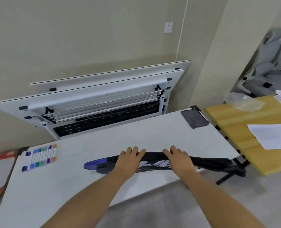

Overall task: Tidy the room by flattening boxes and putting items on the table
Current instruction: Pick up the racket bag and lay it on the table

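Left hand (130, 160) and right hand (177, 159), slightly apart, grip the bag (155, 160), lying crosswise on the table (136, 134), blue end pointing left.

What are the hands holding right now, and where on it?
The black and blue bag on the white table; left hand and right hand grip its middle, fingers curled over the far edge.

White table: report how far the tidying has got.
Done: the marker set and grey cloth lie on the white table. In hand: the left hand and right hand hold the black and blue bag near the table's front edge. Remaining: the red boxes on the floor beside it; whether flattened, I cannot tell.
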A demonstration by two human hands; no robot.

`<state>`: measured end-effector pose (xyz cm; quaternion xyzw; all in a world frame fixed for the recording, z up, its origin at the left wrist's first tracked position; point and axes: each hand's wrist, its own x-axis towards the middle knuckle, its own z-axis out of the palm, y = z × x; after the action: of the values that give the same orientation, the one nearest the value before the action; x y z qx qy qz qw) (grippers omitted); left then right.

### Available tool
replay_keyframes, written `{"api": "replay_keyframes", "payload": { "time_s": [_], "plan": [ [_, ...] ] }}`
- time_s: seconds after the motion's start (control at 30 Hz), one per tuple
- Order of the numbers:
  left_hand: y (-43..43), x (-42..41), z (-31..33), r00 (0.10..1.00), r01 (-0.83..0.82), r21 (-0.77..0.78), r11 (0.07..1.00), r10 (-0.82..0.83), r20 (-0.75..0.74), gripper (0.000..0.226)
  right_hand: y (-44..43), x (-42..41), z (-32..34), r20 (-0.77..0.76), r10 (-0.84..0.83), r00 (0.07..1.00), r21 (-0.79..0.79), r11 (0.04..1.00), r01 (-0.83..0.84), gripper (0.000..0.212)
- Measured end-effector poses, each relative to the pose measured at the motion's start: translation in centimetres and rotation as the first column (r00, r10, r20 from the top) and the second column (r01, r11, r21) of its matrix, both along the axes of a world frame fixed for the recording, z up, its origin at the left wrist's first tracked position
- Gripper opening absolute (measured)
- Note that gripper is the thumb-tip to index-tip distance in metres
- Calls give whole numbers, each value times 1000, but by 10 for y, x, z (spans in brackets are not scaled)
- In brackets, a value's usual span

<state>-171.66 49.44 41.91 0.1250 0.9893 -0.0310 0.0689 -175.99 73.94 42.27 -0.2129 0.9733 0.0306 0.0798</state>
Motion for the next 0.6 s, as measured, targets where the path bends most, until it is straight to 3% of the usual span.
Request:
{"api": "replay_keyframes", "payload": {
  "time_s": [0.17, 0.43, 0.6],
  "plan": [
    [-15, -64, -25, 992, -104, 2, 995, 104, 65, 57, -18, -83, -23, -13, 84, 996, 131, 988, -81, 77],
    [-33, -175, -65, 991, -52, -4, 999, 52, 122, 56, -41, -198, -60, 134, 66, 989, 223, 970, -95, 83],
    [-42, -229, -75, 974, -132, -16, 991, 133, 183, 57, -56, -257, -73, 200, 102, 974, 228, 962, -148, 85]
  ]
}}
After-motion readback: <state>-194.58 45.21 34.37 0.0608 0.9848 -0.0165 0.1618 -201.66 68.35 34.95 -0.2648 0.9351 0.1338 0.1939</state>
